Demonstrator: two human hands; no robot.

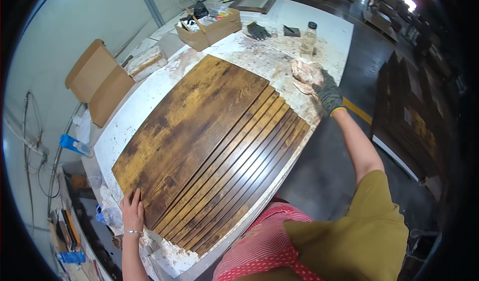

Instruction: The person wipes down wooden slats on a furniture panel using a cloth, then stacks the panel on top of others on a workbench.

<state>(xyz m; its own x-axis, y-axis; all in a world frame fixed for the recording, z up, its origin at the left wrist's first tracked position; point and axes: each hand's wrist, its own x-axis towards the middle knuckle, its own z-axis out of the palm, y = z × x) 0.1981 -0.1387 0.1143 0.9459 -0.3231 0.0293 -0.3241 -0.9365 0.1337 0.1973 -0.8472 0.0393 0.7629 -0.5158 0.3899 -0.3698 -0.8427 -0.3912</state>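
A fanned stack of brown wood-grain boards [194,136] lies across the white, stained worktable [332,31]. My bare left hand [132,212], with a bracelet at the wrist, rests at the near left edge of the top board. Its fingers are stretched out on the surface and hold nothing. Beyond the stack's right end, my right hand [329,94] wears a dark grey knitted glove with a yellow cuff. It is closed on a crumpled, stained rag [307,74] on the tabletop; the fingertips are partly hidden by the cloth.
Behind the rag stands a clear bottle [309,37] with a black cap. A spare glove [258,31] and a small dark block [291,31] lie nearby. A cardboard box [212,30] of supplies sits at the back, an opened carton [102,84] at left. More panels [406,116] stand at right.
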